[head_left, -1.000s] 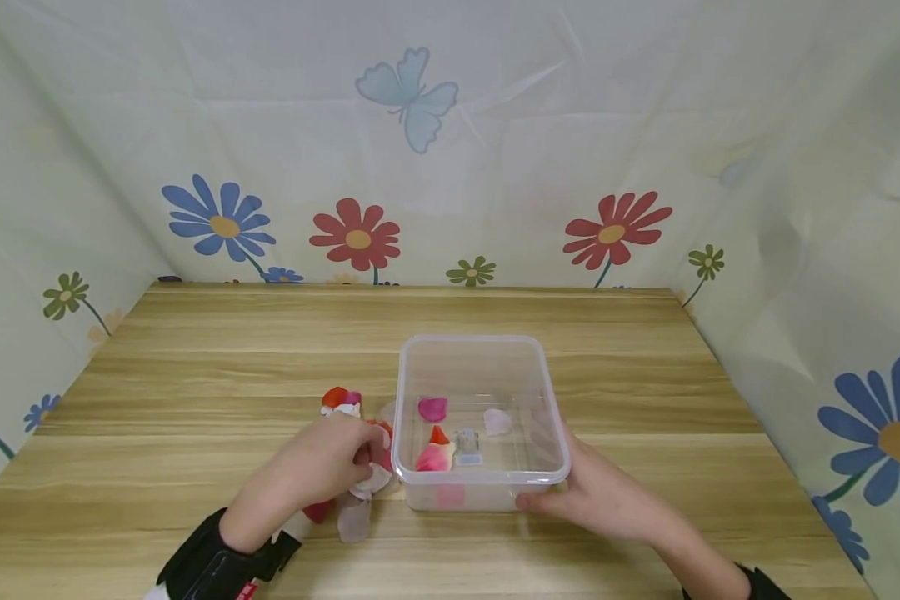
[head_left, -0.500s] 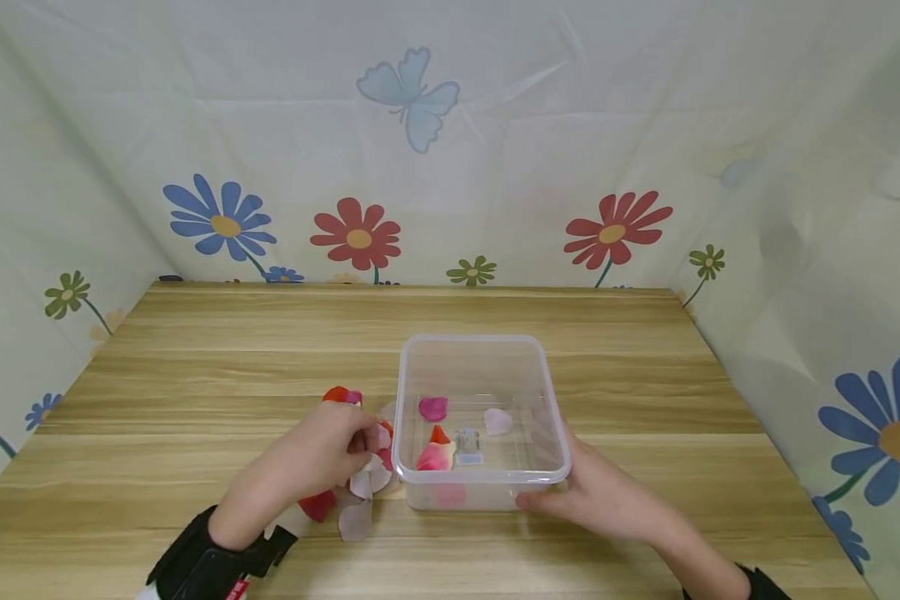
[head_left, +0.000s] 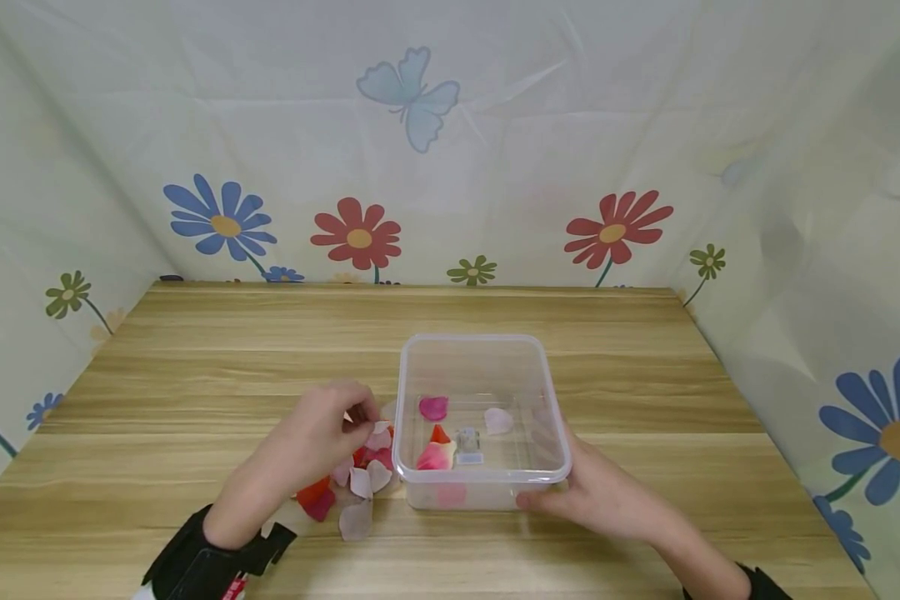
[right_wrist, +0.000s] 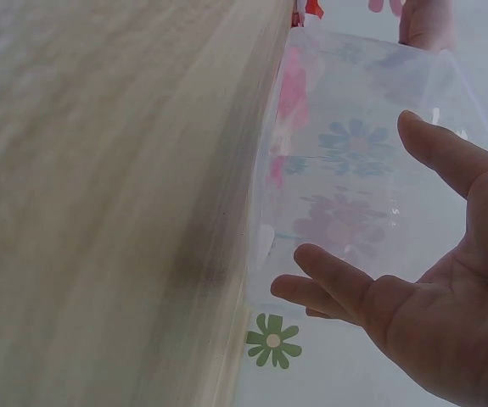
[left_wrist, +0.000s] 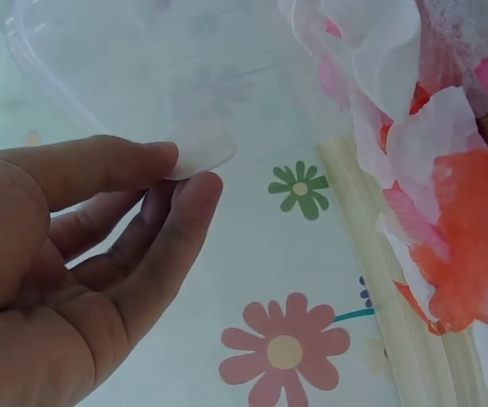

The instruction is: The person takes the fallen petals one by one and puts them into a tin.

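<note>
Now left hand (head_left: pixel 318 433) shifted, pale petal (left_wrist: pixel 203 154) pinched, more loose petals (head_left: pixel 360 482) uncovered.

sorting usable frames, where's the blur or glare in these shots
Head: mostly sharp, with a faint pale sheen on the near part of the table; left wrist: upper left hazy through the clear box; right wrist: close-up tabletop blurred, small glints on the box.

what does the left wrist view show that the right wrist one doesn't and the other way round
Only the left wrist view shows the pale petal pinched by the left hand.
Only the right wrist view shows the right hand, its thumb and fingers spread at the box.
Both show the left hand, box, other petals and floral backdrop.
</note>
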`<control>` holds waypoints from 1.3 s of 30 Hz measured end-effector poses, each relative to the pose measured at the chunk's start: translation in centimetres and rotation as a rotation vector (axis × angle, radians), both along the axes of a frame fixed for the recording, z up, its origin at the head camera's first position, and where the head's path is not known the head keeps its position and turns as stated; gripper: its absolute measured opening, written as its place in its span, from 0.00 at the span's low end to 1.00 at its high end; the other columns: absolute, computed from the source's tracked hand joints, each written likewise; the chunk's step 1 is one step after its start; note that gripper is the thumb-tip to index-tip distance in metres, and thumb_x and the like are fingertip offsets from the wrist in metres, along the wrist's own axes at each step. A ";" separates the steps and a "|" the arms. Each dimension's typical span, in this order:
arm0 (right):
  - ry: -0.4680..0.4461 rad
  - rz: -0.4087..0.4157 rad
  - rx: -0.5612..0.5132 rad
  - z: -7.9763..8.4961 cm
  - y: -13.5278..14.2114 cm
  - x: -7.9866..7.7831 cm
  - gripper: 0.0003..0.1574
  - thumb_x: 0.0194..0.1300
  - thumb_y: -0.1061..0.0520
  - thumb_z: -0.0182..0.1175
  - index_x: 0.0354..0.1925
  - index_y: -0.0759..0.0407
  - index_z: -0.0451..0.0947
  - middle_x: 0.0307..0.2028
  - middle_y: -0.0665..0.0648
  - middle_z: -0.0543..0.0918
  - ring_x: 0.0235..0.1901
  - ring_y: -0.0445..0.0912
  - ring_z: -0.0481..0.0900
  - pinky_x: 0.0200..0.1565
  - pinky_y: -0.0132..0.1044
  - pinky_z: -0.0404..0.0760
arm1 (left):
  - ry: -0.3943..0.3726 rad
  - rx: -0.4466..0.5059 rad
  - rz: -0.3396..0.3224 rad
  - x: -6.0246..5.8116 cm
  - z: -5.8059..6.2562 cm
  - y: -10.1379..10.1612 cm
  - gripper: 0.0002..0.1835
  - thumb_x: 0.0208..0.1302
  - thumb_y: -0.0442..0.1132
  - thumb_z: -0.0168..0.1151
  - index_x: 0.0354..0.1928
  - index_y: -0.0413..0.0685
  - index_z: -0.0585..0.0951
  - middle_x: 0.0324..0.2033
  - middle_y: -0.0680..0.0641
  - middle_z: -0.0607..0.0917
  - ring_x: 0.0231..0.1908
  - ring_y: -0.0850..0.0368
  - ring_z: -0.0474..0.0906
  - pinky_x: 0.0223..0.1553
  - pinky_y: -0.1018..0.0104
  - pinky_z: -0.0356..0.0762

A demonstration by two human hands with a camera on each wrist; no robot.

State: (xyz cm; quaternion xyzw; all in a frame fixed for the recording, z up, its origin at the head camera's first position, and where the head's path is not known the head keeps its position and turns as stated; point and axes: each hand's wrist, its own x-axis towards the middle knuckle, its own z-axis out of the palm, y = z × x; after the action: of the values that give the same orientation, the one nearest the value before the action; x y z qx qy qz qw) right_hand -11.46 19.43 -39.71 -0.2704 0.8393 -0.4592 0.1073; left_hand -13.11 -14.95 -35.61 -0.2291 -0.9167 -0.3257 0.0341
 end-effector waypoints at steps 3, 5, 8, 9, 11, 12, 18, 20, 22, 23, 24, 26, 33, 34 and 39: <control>-0.001 0.004 -0.002 0.0 0.0 0.0 0.72 0.53 0.52 0.76 0.77 0.38 0.34 0.64 0.50 0.69 0.61 0.53 0.72 0.59 0.45 0.68 | 0.033 0.001 0.033 0.1 0.3 0.0 0.11 0.52 0.26 0.73 0.33 0.47 0.83 0.29 0.56 0.80 0.30 0.61 0.78 0.33 0.77 0.77; -0.004 0.007 -0.005 0.1 0.0 0.0 0.73 0.53 0.52 0.76 0.77 0.38 0.33 0.64 0.51 0.68 0.61 0.53 0.72 0.59 0.46 0.68 | 0.058 0.007 0.060 0.1 0.5 0.0 0.11 0.52 0.27 0.74 0.34 0.48 0.84 0.30 0.57 0.81 0.30 0.62 0.79 0.35 0.76 0.77; -0.008 0.009 -0.009 0.1 -0.1 0.0 0.74 0.53 0.52 0.76 0.78 0.38 0.32 0.65 0.51 0.68 0.61 0.53 0.72 0.59 0.46 0.67 | 0.114 0.039 0.080 0.2 0.7 0.0 0.12 0.52 0.27 0.74 0.35 0.48 0.84 0.32 0.56 0.81 0.31 0.62 0.80 0.36 0.76 0.77; -0.008 0.009 -0.011 0.1 -0.1 0.0 0.74 0.53 0.52 0.76 0.78 0.38 0.32 0.65 0.51 0.68 0.61 0.53 0.72 0.59 0.46 0.67 | 0.135 0.052 0.085 0.2 0.8 0.0 0.12 0.52 0.27 0.75 0.36 0.48 0.84 0.32 0.57 0.81 0.32 0.63 0.80 0.36 0.76 0.77; -0.005 0.009 -0.010 0.1 -0.1 0.0 0.74 0.53 0.52 0.76 0.78 0.39 0.32 0.65 0.51 0.68 0.61 0.53 0.72 0.60 0.45 0.67 | 0.180 0.082 0.088 0.3 0.9 0.1 0.12 0.51 0.27 0.75 0.36 0.47 0.84 0.32 0.57 0.81 0.32 0.64 0.80 0.36 0.77 0.77; -0.004 0.009 -0.008 0.1 -0.1 0.0 0.74 0.54 0.52 0.76 0.78 0.39 0.32 0.65 0.50 0.68 0.61 0.52 0.72 0.60 0.45 0.67 | 0.201 0.097 0.089 0.3 1.0 0.2 0.12 0.51 0.27 0.75 0.36 0.47 0.84 0.32 0.57 0.81 0.32 0.64 0.79 0.36 0.77 0.77; -0.001 0.011 -0.006 0.1 -0.1 0.0 0.72 0.54 0.53 0.76 0.77 0.39 0.34 0.63 0.47 0.69 0.60 0.52 0.73 0.59 0.46 0.68 | 0.302 0.172 0.085 0.6 1.3 0.7 0.14 0.50 0.25 0.75 0.37 0.46 0.84 0.34 0.58 0.82 0.34 0.65 0.81 0.36 0.76 0.78; 0.003 0.009 -0.004 0.1 -0.1 0.0 0.72 0.54 0.53 0.76 0.78 0.40 0.34 0.63 0.48 0.69 0.60 0.53 0.72 0.60 0.46 0.67 | 0.331 0.201 0.081 0.6 1.4 0.9 0.14 0.50 0.25 0.75 0.37 0.46 0.84 0.35 0.58 0.82 0.35 0.64 0.81 0.37 0.75 0.78; 0.007 0.007 -0.003 0.0 -0.1 0.0 0.72 0.53 0.54 0.76 0.78 0.40 0.34 0.63 0.49 0.69 0.60 0.53 0.73 0.59 0.46 0.67 | 0.359 0.229 0.076 0.7 1.4 1.1 0.14 0.50 0.23 0.74 0.37 0.45 0.84 0.35 0.58 0.82 0.36 0.64 0.82 0.37 0.75 0.78; 0.009 0.005 -0.001 0.0 -0.1 0.0 0.72 0.53 0.54 0.76 0.78 0.40 0.34 0.63 0.49 0.70 0.60 0.53 0.73 0.59 0.46 0.68 | 0.371 0.242 0.071 0.7 1.4 1.2 0.14 0.50 0.23 0.74 0.37 0.45 0.84 0.36 0.58 0.82 0.36 0.64 0.82 0.37 0.75 0.78; 0.010 0.004 0.000 0.0 -0.1 0.0 0.72 0.53 0.54 0.76 0.78 0.40 0.35 0.63 0.49 0.70 0.60 0.53 0.73 0.59 0.46 0.68 | 0.385 0.253 0.062 0.8 1.4 1.3 0.14 0.50 0.22 0.74 0.37 0.45 0.84 0.36 0.58 0.82 0.36 0.64 0.82 0.38 0.75 0.78; 0.011 0.001 0.003 0.0 -0.1 0.0 0.73 0.53 0.54 0.76 0.78 0.40 0.34 0.63 0.50 0.70 0.60 0.52 0.73 0.59 0.46 0.68 | 0.404 0.271 0.040 0.9 1.5 1.6 0.15 0.49 0.21 0.73 0.36 0.44 0.84 0.36 0.58 0.82 0.36 0.64 0.82 0.38 0.74 0.78; 0.020 -0.006 0.022 0.1 -0.1 0.1 0.72 0.53 0.53 0.76 0.77 0.41 0.36 0.62 0.50 0.71 0.60 0.52 0.73 0.59 0.44 0.68 | 0.399 0.305 -0.077 1.4 1.5 2.4 0.16 0.49 0.22 0.74 0.39 0.45 0.85 0.38 0.59 0.82 0.38 0.64 0.82 0.41 0.73 0.77; 0.019 -0.006 0.021 0.1 -0.1 0.1 0.72 0.53 0.53 0.76 0.77 0.41 0.36 0.62 0.50 0.71 0.60 0.52 0.73 0.59 0.44 0.68 | 0.397 0.308 -0.096 1.5 1.5 2.5 0.16 0.50 0.22 0.73 0.40 0.45 0.85 0.39 0.58 0.82 0.39 0.64 0.82 0.41 0.73 0.77; 0.012 -0.006 0.014 0.0 -0.1 0.1 0.71 0.53 0.53 0.76 0.77 0.41 0.36 0.63 0.50 0.70 0.60 0.52 0.73 0.59 0.44 0.68 | 0.430 0.296 -0.159 1.5 1.3 3.0 0.17 0.48 0.22 0.75 0.40 0.44 0.86 0.40 0.58 0.82 0.40 0.63 0.82 0.44 0.73 0.76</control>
State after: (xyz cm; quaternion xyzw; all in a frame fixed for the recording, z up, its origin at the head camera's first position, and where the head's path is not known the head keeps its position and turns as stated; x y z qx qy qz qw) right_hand -11.38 19.34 -39.70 -0.2698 0.8440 -0.4519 0.1030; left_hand -11.59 -11.96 -34.32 -0.3570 -0.8099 -0.4015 0.2354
